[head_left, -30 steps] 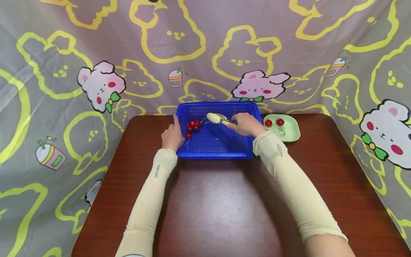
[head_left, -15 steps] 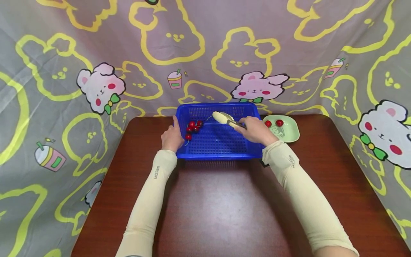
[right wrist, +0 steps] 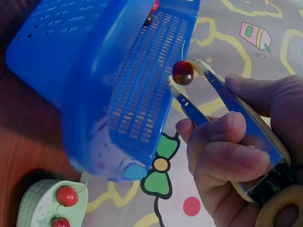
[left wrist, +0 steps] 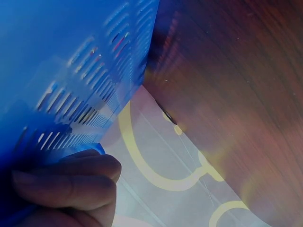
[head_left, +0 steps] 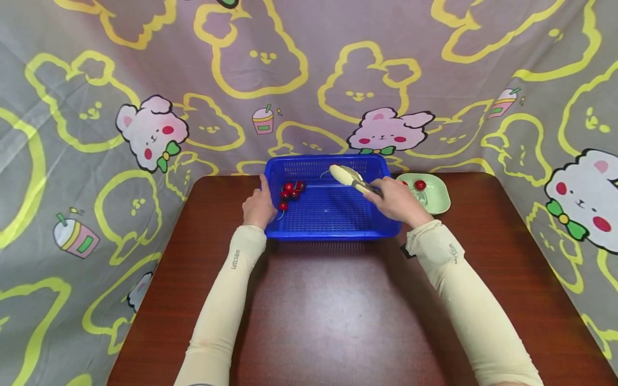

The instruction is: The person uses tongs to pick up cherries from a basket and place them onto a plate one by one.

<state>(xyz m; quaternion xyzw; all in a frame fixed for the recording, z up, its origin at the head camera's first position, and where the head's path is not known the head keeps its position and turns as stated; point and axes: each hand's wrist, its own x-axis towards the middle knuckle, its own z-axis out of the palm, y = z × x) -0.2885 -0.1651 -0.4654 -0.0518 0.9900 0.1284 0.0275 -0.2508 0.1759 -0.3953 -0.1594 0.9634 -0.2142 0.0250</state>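
My left hand grips the left rim of a blue plastic basket, its fingers curled at the edge in the left wrist view. Several dark red cherries lie in the basket's left part. Over the basket's right half, my right hand holds a pair of cream-tipped tongs. In the right wrist view the tongs' tips pinch one cherry, its green stem pointing up. To the right of the basket stands a light green dish with two cherries, one partly hidden by my right hand in the head view.
The basket and dish stand near the far edge of a brown wooden table. A grey patterned cloth with yellow outlines and rabbit faces hangs behind and on both sides.
My right hand has moved right with the tongs and the pinched cherry, from mid-basket toward the green dish. The left hand stays on the rim.
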